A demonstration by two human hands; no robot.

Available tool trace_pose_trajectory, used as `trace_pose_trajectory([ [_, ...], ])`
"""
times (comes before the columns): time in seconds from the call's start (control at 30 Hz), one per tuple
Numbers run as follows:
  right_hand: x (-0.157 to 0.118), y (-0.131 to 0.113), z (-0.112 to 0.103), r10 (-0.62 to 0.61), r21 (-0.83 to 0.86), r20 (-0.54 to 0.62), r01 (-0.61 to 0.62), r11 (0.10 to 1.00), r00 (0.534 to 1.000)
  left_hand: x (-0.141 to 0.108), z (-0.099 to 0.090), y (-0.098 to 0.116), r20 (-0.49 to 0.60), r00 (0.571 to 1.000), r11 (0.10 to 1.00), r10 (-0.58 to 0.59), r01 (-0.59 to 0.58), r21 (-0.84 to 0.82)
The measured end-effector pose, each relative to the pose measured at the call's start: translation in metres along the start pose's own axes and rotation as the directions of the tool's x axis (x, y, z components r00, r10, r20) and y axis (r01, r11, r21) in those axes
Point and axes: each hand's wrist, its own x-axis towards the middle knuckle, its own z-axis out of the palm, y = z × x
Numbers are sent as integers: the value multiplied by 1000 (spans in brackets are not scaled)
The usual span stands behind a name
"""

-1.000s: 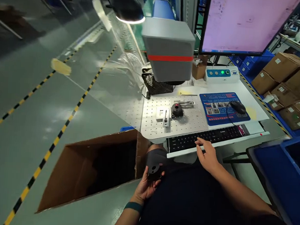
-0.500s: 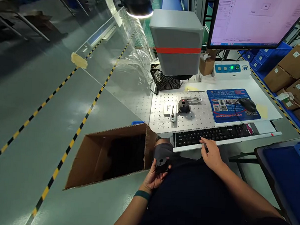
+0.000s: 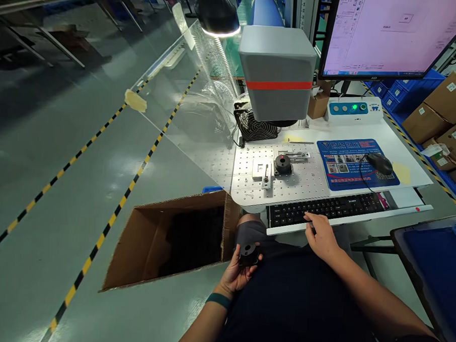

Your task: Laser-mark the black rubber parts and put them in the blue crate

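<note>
While left hand (image 3: pixel 235 277) grips black part (image 3: pixel 249 254), carton edge (image 3: pixel 223 231) near.

The left hand (image 3: pixel 237 275) is cupped, thumb and fingers curled in a grip, its forearm (image 3: pixel 201 323) slanting back and leftward. The right hand (image 3: pixel 322 238), farther forward and rightward, is palm-down, loosely extended.

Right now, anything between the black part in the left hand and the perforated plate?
In this view, the knee lies between the black part in the left hand and the perforated plate; the keyboard tray flanks that line on the right. A second part sits on the plate. Clearance can't be judged.
</note>
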Motion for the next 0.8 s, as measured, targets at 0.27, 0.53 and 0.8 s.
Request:
trace_pose_trajectory([
  [0.27,51,-9,-14,-24,-15,-59,24,1000,998,-2,2,3,16,1000,999,-20,21,-36],
  [0.53,122,-7,-1,30,-3,-73,-30,1000,997,-5,-4,3,12,1000,997,0,1,-76],
  [0.8,174,-5,21,168,-57,-10,-169,984,986,-6,-11,5,-3,1000,992,-2,2,-125],
])
